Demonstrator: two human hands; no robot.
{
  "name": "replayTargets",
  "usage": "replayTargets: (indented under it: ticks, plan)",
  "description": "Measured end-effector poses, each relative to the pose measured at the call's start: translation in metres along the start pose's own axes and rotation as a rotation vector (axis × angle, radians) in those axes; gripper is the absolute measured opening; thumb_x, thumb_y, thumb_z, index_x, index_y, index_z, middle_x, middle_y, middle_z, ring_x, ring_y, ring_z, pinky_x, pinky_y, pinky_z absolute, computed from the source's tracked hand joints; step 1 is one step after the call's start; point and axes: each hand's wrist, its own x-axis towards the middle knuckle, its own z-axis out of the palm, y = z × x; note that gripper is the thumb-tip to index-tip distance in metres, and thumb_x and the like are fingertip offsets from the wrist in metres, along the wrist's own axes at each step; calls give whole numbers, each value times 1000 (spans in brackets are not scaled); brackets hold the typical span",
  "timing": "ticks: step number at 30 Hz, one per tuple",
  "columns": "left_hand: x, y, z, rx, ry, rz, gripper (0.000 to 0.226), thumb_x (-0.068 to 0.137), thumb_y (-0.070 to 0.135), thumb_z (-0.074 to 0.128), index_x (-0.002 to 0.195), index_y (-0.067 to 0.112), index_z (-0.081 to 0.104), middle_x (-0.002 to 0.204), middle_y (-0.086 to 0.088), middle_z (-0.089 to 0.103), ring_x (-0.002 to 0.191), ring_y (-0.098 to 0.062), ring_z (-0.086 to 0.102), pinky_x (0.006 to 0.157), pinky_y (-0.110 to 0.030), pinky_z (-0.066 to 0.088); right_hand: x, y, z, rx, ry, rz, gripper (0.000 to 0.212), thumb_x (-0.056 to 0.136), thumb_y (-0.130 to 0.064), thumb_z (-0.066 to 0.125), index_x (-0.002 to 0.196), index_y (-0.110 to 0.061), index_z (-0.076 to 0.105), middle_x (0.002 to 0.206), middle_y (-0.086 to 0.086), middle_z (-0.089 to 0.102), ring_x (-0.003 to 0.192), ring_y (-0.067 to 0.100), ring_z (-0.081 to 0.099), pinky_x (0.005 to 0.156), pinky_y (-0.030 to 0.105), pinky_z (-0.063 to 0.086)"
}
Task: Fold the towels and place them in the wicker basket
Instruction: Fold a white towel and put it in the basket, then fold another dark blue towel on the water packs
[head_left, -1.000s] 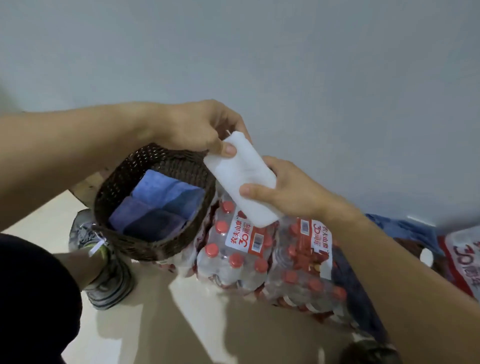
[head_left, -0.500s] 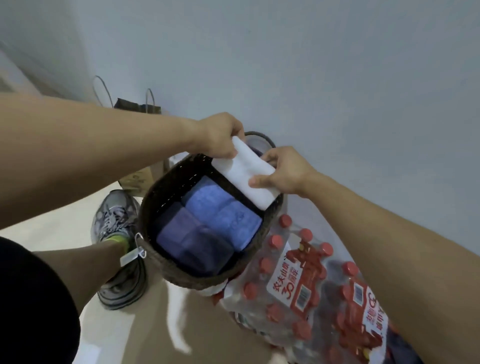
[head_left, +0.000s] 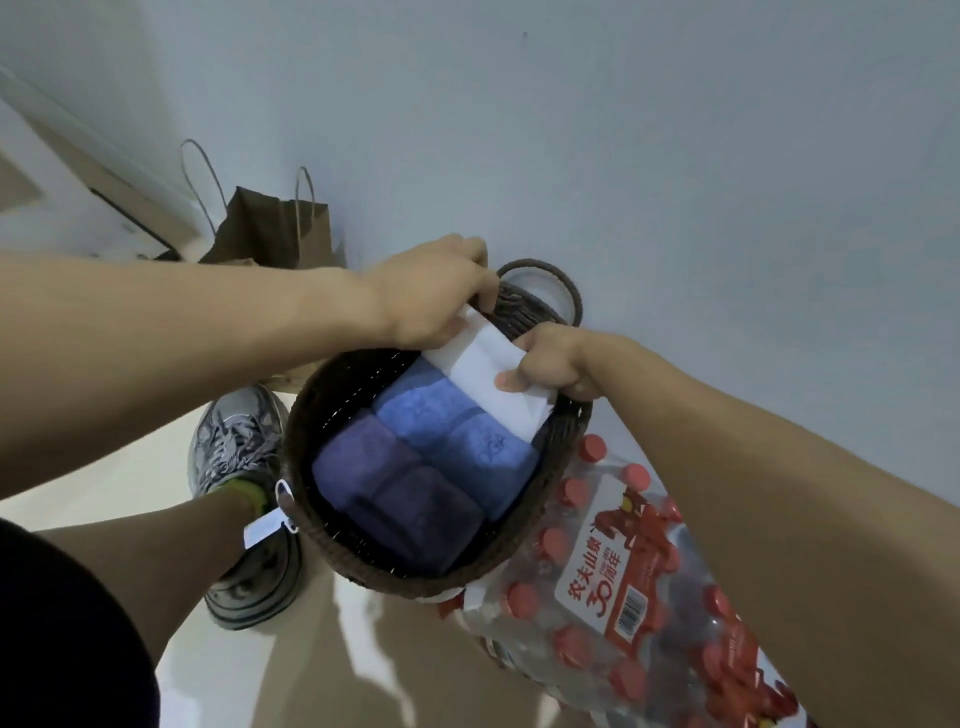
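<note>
White towel (both hands gripping) fills the basket's last gap.

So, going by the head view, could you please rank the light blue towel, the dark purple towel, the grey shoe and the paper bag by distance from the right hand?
1. Light blue towel, in the wicker basket, just beside the right hand.
2. Dark purple towel, next over in the basket, toward the person.
3. Grey shoe and paper bag, both left, outside the basket: too close to call.
</note>
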Motion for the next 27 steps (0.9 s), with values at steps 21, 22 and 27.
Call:
replayTargets:
  ticks: [21, 22, 27]
  plan:
    - [-3, 1, 44, -172, -107, -170, 41, 91, 8, 55, 131, 17, 61, 139, -7, 46, 129, -24, 45, 106, -22, 25, -2, 4, 8, -654, 204, -221, 82, 54, -30, 95, 119, -23, 45, 88, -4, 53, 84, 22, 53, 63, 31, 39]
    - [-4, 1, 45, -179, -105, -176, 41, 91, 8, 56, 130, 17, 62, 140, -7, 46, 130, -24, 45, 107, -22, 26, -1, 4, 9, -657, 193, -224, 82, 56, -29, 95, 119, -23, 43, 86, -4, 52, 84, 22, 52, 63, 31, 38]
    - [-1, 7, 34, -149, -157, -197, 42, 87, 9, 58, 128, 17, 63, 134, -8, 53, 123, -25, 51, 102, -25, 35, -18, 4, 7, -668, 190, -295, 80, 68, -36, 88, 134, -21, 44, 103, 0, 53, 96, 24, 51, 82, 32, 43]
